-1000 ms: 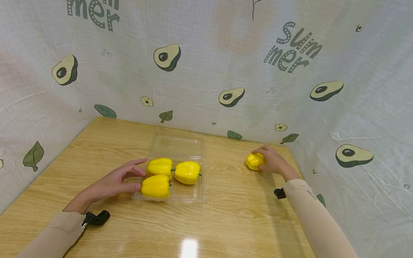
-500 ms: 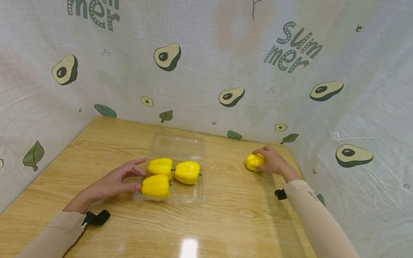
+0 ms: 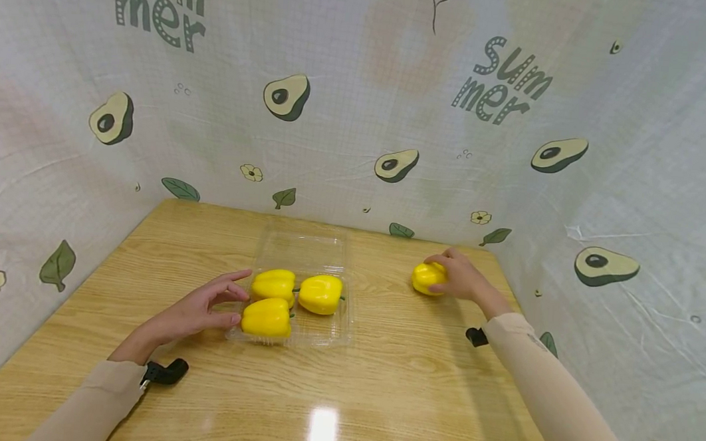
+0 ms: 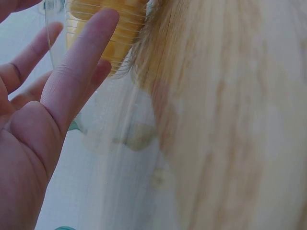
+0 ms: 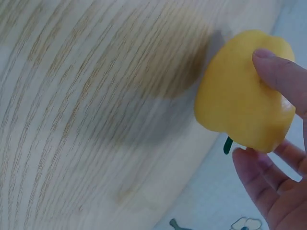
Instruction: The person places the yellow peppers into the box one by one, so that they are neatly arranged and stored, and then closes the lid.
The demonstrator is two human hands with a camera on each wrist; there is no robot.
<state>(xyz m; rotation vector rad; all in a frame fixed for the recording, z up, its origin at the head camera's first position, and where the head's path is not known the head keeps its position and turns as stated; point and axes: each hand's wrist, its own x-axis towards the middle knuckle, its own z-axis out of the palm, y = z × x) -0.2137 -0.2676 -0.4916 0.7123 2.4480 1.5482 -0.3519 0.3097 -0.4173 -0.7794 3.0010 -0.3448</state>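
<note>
My right hand (image 3: 462, 279) grips a yellow bell pepper (image 3: 426, 279) near the table's back right corner. In the right wrist view, thumb and fingertips hold opposite sides of this bell pepper (image 5: 240, 91), whose short green stem sticks out. Whether it touches the table, I cannot tell. A clear plastic clamshell box (image 3: 318, 330) lies with its lid (image 3: 303, 248) folded back. Inside are three more yellow bell peppers: back left (image 3: 273, 285), right (image 3: 320, 294) and front left (image 3: 266, 318). My left hand (image 3: 201, 309), fingers spread and fairly straight, is at the box's left side.
The wooden table (image 3: 368, 394) meets a printed curtain (image 3: 346, 113) at the back and both sides. Bare wood lies between the box and the right hand. A black wrist camera (image 3: 166, 372) sits at the left wrist.
My right hand has moved slightly left with the bell pepper in its grip. The left hand, the box and the peppers inside stay where they were.
</note>
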